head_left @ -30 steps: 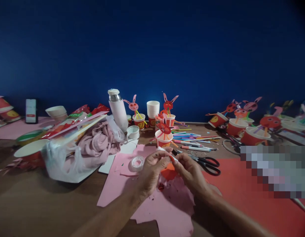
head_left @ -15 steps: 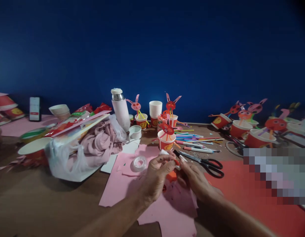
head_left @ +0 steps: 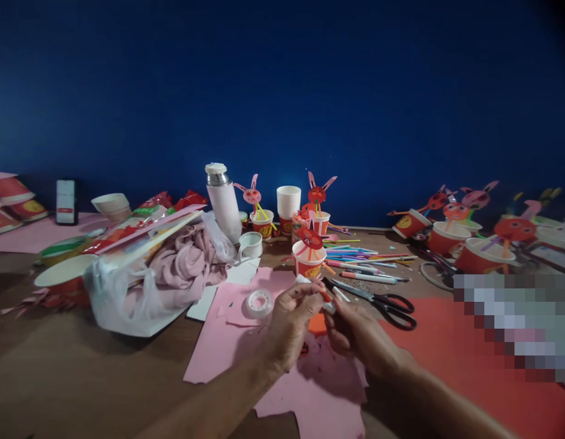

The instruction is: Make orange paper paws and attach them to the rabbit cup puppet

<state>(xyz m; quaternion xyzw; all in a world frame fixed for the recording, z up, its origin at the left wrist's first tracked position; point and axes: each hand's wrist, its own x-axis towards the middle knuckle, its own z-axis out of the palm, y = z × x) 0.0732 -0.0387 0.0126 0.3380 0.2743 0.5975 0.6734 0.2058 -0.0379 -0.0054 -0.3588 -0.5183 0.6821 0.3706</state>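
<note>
Both hands meet over the pink paper (head_left: 209, 347) in the middle of the table. My left hand (head_left: 294, 320) is closed, its fingertips pinching a small piece with an orange-red end (head_left: 326, 296) and white beside it; its kind is partly hidden. My right hand (head_left: 362, 332) is closed close by, and a slim white pen-like stick (head_left: 341, 295) with a dark end shows at its fingers. Under the hands lies an orange paper piece (head_left: 317, 324). To the left sits a roll of clear tape (head_left: 259, 303). Black-handled scissors (head_left: 392, 311) rest just beyond my right hand.
A decorated paper cup (head_left: 309, 262) stands just past my hands, with markers (head_left: 369, 277) and coloured sticks behind it. At left are a plastic bag (head_left: 122, 305) and a white flask (head_left: 225, 210). Red paper (head_left: 429, 347) lies right, below several rabbit-figure cups (head_left: 486, 255).
The right hand has shifted slightly and its fingers have turned a little. The dark end by its fingers shows less now. The left hand keeps its pinch almost in place.
</note>
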